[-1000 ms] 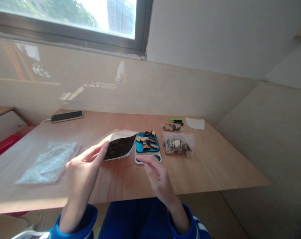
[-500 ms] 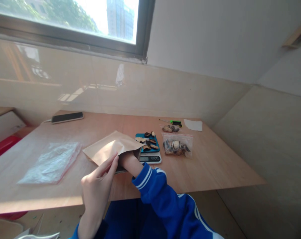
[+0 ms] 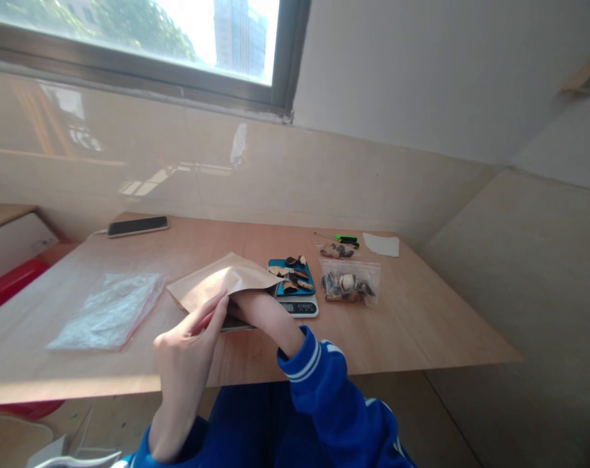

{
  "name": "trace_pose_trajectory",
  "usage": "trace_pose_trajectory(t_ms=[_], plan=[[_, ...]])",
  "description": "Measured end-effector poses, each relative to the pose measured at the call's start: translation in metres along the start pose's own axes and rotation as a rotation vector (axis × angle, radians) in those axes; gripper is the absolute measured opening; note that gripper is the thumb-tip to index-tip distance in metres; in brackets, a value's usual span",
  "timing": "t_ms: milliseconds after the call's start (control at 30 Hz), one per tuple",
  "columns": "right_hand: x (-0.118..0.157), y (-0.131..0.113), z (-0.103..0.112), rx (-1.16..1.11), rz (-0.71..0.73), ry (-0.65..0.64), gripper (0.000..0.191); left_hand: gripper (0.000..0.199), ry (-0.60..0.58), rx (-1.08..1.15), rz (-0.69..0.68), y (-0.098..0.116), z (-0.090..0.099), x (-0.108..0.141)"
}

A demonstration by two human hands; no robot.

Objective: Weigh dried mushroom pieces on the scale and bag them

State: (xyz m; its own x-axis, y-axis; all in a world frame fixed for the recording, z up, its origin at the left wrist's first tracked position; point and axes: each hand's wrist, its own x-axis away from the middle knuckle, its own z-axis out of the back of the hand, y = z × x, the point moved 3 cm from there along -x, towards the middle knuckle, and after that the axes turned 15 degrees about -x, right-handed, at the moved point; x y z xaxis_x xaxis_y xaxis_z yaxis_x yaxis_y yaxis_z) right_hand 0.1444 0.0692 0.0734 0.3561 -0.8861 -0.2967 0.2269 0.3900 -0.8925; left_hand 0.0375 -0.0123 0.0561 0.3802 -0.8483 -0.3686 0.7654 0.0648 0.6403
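A brown paper bag (image 3: 217, 276) lies over the near middle of the table, its open mouth toward me. The near edge of the bag is pinched between the thumb and fingers of my left hand (image 3: 190, 344). My right hand (image 3: 256, 311) reaches inside the mouth, so its fingers are hidden. Just right of the bag is a digital scale (image 3: 305, 307) with a blue top, bearing several dried, dark-edged slices (image 3: 297, 284). Part of the scale is covered by the bag's corner.
Two clear bags of dried pieces, a larger (image 3: 348, 286) and a smaller (image 3: 336, 251), sit right of the scale. Behind them are a screwdriver (image 3: 346, 239) and white paper (image 3: 381, 244). Empty plastic bags (image 3: 104, 312) and a phone (image 3: 138, 226) are on the left.
My right hand has drawn back a little out of the bag, showing more wrist, and its sleeve has moved right. The left hand keeps its pinch. The view has shifted slightly.
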Motion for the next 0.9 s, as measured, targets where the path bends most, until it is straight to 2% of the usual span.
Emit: trace_pose_trajectory(t_ms=[67, 100, 167, 267, 367, 500, 600, 700, 800, 900], plan=[[0.023, -0.012, 0.011, 0.153, 0.041, -0.186, 0.018, 0.032, -0.026, 0.007, 0.050, -0.002, 0.005, -0.006], [0.035, -0.018, 0.019, 0.215, 0.066, -0.219, 0.020, 0.033, -0.025, 0.008, 0.067, -0.002, 0.008, -0.009], [0.057, -0.029, 0.039, 0.266, 0.111, -0.158, 0.020, 0.032, 0.002, 0.006, 0.081, -0.002, 0.013, -0.016], [0.082, -0.032, 0.073, 0.204, 0.130, 0.032, 0.017, 0.030, 0.041, 0.001, 0.073, -0.001, 0.017, -0.025], [0.091, -0.012, 0.106, 0.191, 0.078, 0.181, 0.018, 0.030, 0.043, -0.028, 0.056, 0.001, 0.017, -0.031], [0.072, 0.044, 0.136, 0.418, -0.022, 0.280, 0.026, 0.030, 0.110, -0.087, 0.033, 0.006, 0.016, -0.038], [0.046, 0.081, 0.143, 0.663, -0.074, 0.301, 0.026, 0.031, 0.188, -0.070, 0.002, 0.011, 0.014, -0.046], [0.032, 0.098, 0.142, 0.799, -0.116, 0.290, 0.018, 0.034, 0.228, 0.037, -0.022, 0.014, 0.009, -0.055], [0.041, 0.098, 0.141, 0.728, -0.100, 0.317, 0.022, 0.043, 0.240, 0.178, -0.105, 0.009, 0.003, -0.061], [0.074, 0.093, 0.141, 0.527, -0.027, 0.426, 0.028, 0.065, 0.250, 0.274, -0.237, -0.006, -0.006, -0.059]])
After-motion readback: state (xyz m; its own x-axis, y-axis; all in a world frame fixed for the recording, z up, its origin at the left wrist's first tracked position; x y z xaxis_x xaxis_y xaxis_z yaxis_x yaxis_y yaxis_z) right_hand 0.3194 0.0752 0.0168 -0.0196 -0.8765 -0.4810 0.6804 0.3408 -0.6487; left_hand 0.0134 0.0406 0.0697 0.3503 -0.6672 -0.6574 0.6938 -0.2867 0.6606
